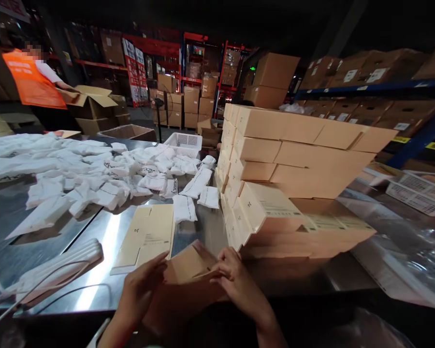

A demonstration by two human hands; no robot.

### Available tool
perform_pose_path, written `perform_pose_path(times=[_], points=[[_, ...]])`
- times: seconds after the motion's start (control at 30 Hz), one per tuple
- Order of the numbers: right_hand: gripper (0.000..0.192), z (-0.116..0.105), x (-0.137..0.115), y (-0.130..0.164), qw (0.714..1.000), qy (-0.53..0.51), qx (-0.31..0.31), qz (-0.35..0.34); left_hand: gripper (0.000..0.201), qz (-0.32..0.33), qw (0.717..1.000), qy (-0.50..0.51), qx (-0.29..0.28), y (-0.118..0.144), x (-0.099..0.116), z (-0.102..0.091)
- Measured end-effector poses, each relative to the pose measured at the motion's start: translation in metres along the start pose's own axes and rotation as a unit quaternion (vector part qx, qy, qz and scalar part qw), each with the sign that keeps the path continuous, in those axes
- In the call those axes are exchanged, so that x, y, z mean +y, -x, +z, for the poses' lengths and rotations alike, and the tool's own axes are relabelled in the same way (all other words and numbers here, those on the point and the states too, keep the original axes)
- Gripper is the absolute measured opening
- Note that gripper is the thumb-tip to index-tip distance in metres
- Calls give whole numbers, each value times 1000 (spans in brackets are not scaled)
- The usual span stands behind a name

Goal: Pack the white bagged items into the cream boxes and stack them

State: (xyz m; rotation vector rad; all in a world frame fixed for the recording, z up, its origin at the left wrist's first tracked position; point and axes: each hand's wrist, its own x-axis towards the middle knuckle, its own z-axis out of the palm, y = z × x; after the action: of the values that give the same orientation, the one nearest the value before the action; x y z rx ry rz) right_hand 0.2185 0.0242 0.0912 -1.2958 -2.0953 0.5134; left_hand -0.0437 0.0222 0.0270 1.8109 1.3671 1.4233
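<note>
Between my hands, at the table's near edge, is a small brown cardboard box (188, 265), partly folded, with a flap standing up. My left hand (142, 285) grips its left side, fingers bent against the card. On the right, my right hand (232, 275) pinches a flap of the same box between thumb and fingers. Just beyond my left hand lies a flat, unfolded carton (145, 234) with small print. A tall stack of closed cartons (290, 169) rises beyond my right hand. The lower part of the held box is in shadow.
White padded packets (94, 183) are heaped across the metal table (81, 232). A white power strip (63, 266) with cables lies at left. A white basket (184, 141) stands behind, plastic crates (416, 193) at right. A co-worker in an orange vest (32, 77) handles an open box.
</note>
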Motion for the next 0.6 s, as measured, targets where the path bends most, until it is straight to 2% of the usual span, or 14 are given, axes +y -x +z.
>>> perform_pose_path(times=[0.07,0.1,0.13,0.2,0.27,0.3,0.33,0.37,0.4,0.43,0.47,0.5,0.53,0.6], points=[[21,8,0,-2,999,-41,35,10,18,0,998,-5,66,-7,0,-7],[20,12,1,-3,997,-50,56,16,20,-2,998,-9,67,-9,3,-9],[20,14,1,-4,996,-58,65,19,25,-3,999,-11,45,-9,6,-8],[22,18,2,-4,995,-78,53,17,38,-6,998,3,-68,-6,17,-4],[23,24,1,-2,997,-64,48,4,47,-18,974,37,-223,-1,28,1],[19,29,-1,0,997,-36,73,-5,46,-28,957,53,-284,2,32,3],[12,35,-3,2,993,4,121,-13,43,-40,944,62,-321,4,34,3],[7,43,-5,5,981,50,184,-19,39,-55,942,64,-325,7,33,3],[24,51,-7,8,964,94,248,-20,37,-73,950,61,-299,10,31,1],[47,59,-8,12,944,130,301,-16,42,-96,962,56,-250,13,28,-1],[69,67,-9,16,932,153,330,-10,49,-121,973,55,-189,16,25,-4],[82,74,-9,19,931,160,330,-5,53,-150,977,59,-137,20,21,-7],[87,79,-7,23,939,151,309,-5,55,-176,976,72,-104,24,18,-10],[85,88,1,26,966,97,237,-30,54,-215,962,129,-103,32,13,-14]])
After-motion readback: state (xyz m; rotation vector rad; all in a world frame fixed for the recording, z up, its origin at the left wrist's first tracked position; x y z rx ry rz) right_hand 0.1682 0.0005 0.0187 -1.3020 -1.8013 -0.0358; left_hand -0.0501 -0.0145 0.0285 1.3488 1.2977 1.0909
